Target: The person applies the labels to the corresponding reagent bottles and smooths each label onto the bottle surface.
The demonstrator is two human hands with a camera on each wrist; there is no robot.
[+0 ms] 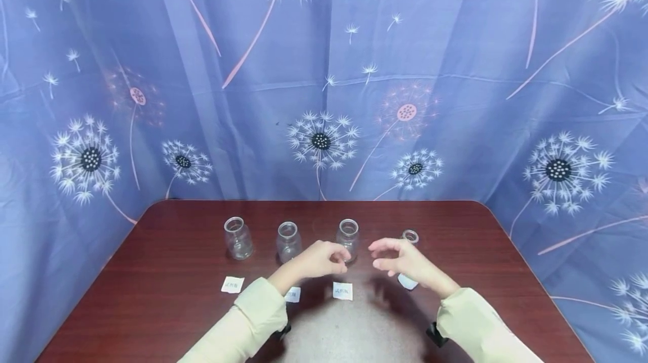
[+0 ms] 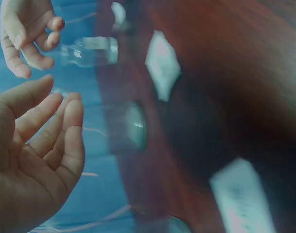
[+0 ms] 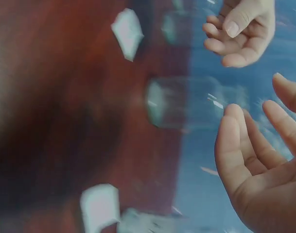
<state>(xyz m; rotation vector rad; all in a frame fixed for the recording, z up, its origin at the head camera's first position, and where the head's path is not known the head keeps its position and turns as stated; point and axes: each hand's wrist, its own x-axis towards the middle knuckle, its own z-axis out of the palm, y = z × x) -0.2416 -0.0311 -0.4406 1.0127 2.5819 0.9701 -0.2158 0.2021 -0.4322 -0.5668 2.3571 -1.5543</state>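
Several clear glass jars stand upright in a row. My left hand (image 1: pixel 319 259) hovers in front of one jar (image 1: pixel 347 233), fingers loosely bent and holding nothing. To its left are a second jar (image 1: pixel 289 239) and a far-left jar (image 1: pixel 238 239). My right hand (image 1: pixel 412 264) is held in the air, fingers relaxed and apart, partly hiding the rightmost jar (image 1: pixel 410 236). In the left wrist view that rightmost jar (image 2: pixel 92 52) looks narrower and seems to bear a pale patch. Between the two hands, the right wrist view shows a blurred jar (image 3: pixel 184 102).
White paper labels with dark characters lie before the jars: one at the left (image 1: pixel 232 285), one partly covered by the left arm (image 1: pixel 292 294), one in the middle (image 1: pixel 342 291), one under the right hand (image 1: pixel 407 282). A blue dandelion-print curtain (image 1: pixel 273 143) hangs behind the dark red table (image 1: pixel 167 278).
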